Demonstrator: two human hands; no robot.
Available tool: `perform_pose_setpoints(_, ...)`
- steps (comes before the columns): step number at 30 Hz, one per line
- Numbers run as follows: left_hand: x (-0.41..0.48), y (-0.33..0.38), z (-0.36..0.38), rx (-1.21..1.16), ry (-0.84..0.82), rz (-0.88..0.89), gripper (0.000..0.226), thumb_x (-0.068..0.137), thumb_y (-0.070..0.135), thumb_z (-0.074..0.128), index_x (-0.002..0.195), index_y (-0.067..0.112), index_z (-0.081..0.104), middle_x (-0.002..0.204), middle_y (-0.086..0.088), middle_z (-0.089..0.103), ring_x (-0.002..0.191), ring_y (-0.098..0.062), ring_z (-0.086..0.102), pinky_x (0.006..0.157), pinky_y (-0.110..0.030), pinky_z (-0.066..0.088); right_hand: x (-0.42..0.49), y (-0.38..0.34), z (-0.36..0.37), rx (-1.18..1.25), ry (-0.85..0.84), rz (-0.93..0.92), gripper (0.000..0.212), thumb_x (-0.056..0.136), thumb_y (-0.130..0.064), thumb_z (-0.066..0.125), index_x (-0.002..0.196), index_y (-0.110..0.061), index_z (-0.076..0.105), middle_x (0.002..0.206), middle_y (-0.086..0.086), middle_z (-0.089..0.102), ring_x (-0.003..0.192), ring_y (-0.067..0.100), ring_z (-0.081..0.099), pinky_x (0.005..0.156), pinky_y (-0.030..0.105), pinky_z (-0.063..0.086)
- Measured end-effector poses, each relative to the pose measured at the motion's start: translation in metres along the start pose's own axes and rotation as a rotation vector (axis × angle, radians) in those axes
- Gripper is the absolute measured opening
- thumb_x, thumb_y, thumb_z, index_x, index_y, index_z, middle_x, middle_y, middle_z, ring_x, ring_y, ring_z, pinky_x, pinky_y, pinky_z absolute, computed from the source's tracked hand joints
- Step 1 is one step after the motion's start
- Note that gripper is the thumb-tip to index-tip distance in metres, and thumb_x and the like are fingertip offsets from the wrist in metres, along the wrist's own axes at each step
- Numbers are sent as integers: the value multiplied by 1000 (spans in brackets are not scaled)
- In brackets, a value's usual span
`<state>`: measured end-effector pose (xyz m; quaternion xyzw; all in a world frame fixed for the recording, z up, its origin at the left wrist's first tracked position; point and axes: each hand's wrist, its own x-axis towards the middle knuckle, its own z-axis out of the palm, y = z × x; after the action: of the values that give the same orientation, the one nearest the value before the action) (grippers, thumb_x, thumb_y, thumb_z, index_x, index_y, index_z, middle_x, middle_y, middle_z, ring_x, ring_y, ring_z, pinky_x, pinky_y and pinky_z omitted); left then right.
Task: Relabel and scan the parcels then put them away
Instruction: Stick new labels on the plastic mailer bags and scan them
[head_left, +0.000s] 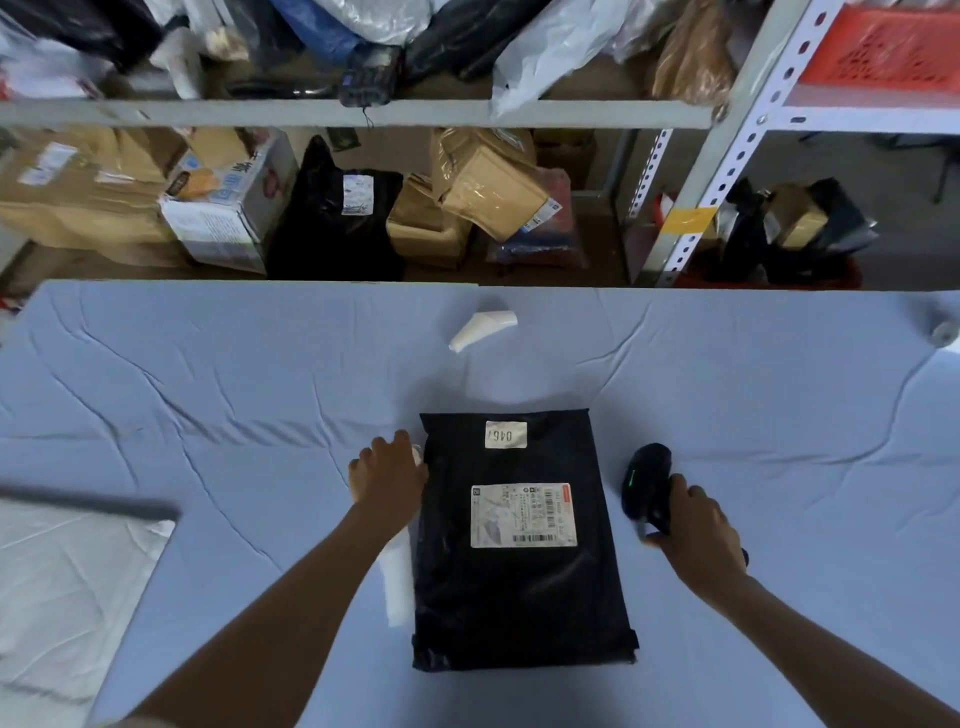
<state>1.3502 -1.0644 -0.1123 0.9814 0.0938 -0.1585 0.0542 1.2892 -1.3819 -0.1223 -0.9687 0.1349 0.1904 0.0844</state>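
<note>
**A:** Gripping the black scanner (647, 478) tight in the right hand (696, 525), just right of the black parcel (519, 597).

**B:** Yep, and resting the left hand (387, 473) palm-down on a white paper strip (397, 587) along the parcel's left edge. Can't tell whether pinching it or not.

**A:** Lying flat on the blue cloth (208, 415) near the front, shipping label (523, 515) up, small sticker (506, 434) beyond it.
</note>
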Motion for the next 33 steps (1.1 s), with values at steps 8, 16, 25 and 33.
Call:
perform_pose_setpoints(8, -13, -21, -52, -562, 137, 84, 26, 89, 25, 64, 113, 16, 62, 100, -5, 66, 87, -21, 63, 74, -25, 45, -17, -38, -38, 26, 71, -12, 94, 69, -25, 80, 138, -9, 18, 130, 13, 32, 121, 30, 31, 94, 34, 44)
perform_pose_setpoints(16, -83, -3, -155, -1071, -11, 517, 30, 86, -2, 63, 110, 16, 64, 99, -2, 65, 72, -9, 64, 70, -19, 50, -62, -144, -148, 950, -103, -400, 34, 86, -45, 63, 112, -24, 59, 106, 0, 64, 94, 13, 62, 79, 23, 49)
perform_pose_setpoints(25, -130, 14, -193, -1259, -66, 580, 44, 81, 1, 69, 120, 20, 59, 105, 4, 66, 95, -9, 64, 74, -25, 56, -104, -139, -194, 1403, -267, -563, 15, 90, -6, 59, 103, -4, 65, 104, 13, 69, 99, 26, 67, 85, 41, 57)
perform_pose_setpoints(33, -139, 18, -209, -1192, -28, 640, 37, 76, 5, 75, 110, 17, 68, 102, -4, 69, 93, -13, 66, 73, -22, 56, -125, -128, -201, 1387, -98, -715, 29, 77, 15, 64, 99, -5, 67, 101, 7, 68, 97, 22, 66, 75, 26, 52)
